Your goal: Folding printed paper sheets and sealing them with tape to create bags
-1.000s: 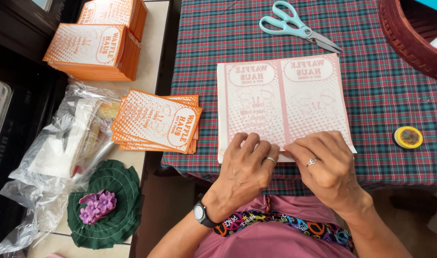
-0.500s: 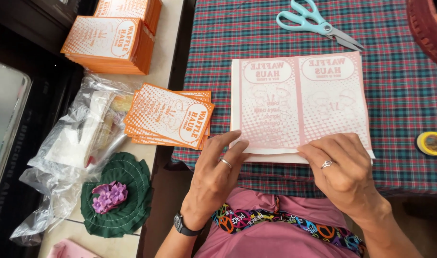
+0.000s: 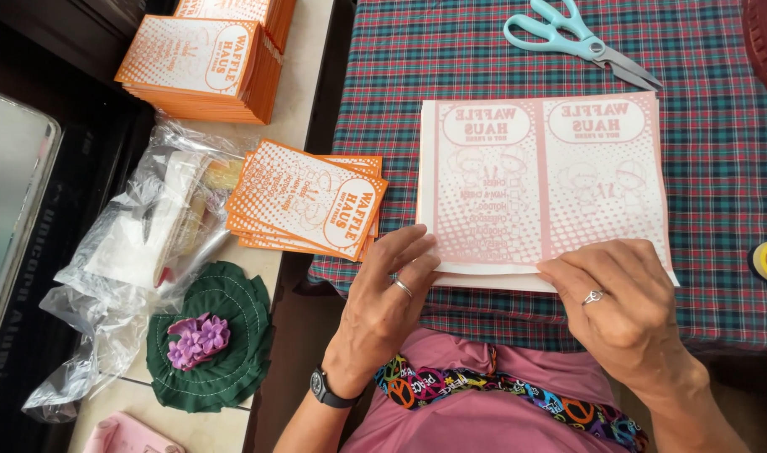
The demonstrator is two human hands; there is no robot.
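My left hand (image 3: 383,306) lies flat, steadying the pink printed paper stack (image 3: 545,186) on the plaid tablecloth (image 3: 719,193) while my right hand (image 3: 623,302) pinches its near edge to separate one sheet.

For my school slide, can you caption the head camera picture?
Both hands, left hand and right hand, press the near edge of pink printed sheets on a plaid tablecloth.
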